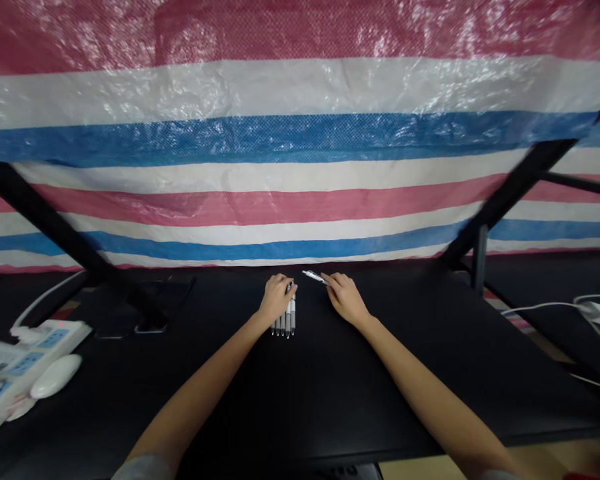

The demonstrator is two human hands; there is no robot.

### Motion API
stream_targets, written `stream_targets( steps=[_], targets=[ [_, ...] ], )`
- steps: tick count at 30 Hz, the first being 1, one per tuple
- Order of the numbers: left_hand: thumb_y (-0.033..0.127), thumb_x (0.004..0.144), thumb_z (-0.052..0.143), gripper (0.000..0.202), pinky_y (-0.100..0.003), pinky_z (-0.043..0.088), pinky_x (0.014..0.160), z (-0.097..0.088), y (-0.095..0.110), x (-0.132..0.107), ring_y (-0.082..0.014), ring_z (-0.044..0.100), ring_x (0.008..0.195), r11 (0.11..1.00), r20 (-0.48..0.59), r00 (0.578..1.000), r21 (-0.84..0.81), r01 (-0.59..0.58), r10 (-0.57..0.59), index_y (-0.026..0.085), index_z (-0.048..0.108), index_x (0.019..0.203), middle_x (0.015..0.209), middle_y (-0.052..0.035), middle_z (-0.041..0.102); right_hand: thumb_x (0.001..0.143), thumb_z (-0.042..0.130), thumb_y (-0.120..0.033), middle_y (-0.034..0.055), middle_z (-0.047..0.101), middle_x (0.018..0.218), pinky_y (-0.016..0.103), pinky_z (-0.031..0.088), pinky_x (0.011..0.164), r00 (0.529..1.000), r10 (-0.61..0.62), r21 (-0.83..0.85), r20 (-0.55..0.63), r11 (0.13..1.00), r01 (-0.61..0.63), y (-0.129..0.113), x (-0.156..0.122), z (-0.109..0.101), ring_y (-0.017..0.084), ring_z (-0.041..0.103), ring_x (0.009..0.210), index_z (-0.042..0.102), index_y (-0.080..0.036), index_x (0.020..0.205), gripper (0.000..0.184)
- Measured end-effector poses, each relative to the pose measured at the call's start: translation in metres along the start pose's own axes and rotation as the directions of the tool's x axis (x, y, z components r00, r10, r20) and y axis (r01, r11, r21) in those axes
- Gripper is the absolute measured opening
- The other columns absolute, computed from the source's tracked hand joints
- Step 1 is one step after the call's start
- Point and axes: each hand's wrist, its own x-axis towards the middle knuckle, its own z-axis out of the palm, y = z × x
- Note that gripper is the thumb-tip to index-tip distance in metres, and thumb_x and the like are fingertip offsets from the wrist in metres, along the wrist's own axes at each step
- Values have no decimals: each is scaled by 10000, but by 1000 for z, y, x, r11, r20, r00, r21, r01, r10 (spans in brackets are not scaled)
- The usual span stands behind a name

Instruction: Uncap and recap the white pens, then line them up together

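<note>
Several white-and-grey pens (283,325) lie side by side in a row on the black table, tips toward me. My left hand (277,297) rests over their far part, fingers curled down around the row, hiding much of it. To the right, one more white pen (314,276) is pinched in the fingers of my right hand (346,296). That pen points left and slightly away from me, apart from the row.
A white power strip (35,360) and a white computer mouse (57,376) sit at the left. Black slanted supports (75,247) rise on both sides. Behind the table (300,393) hangs a striped plastic sheet (300,140). White cables (545,307) run at the right.
</note>
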Motion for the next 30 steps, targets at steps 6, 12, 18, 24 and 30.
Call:
stream_targets(
  steps=[6,12,18,24,30],
  targets=[
    [282,858,525,194,-390,391,910,-3,-2,0,-212,581,942,996,-19,998,-64,56,-57,214,662,979,964,-51,663,951,315,-262,90,614,927,337,420,734,999,-18,32,-32,999,19,2,-1,-1,218,522,825,557,-203,1215,363],
    [283,838,552,251,-376,405,942,-11,0,0,-194,615,967,951,-122,990,-307,26,-67,230,628,1071,995,-39,693,959,300,-315,77,615,893,335,430,782,999,33,24,26,999,-34,-4,-1,-3,216,545,839,560,-226,1211,372],
    [280,809,578,195,-322,494,804,-14,1,-1,-184,653,816,862,-62,998,-507,-13,-22,211,667,968,857,-33,710,961,285,-330,79,608,945,351,454,808,998,-15,144,66,990,5,-4,-1,-4,216,553,875,552,-237,1203,372],
    [269,827,548,163,-290,492,775,-17,5,-2,-168,641,816,844,-78,997,-535,-25,-20,195,649,932,874,-29,697,954,316,-325,84,606,947,351,459,824,999,-29,240,38,971,19,-4,-1,-3,212,542,883,558,-197,1175,352],
    [288,832,537,153,-271,471,726,-18,3,-2,-156,616,750,864,-170,979,-503,9,-108,175,639,848,787,-24,667,943,346,-342,75,612,890,357,448,816,999,38,251,-8,967,-35,1,-1,-1,211,535,856,576,-185,1146,345]
  ],
)
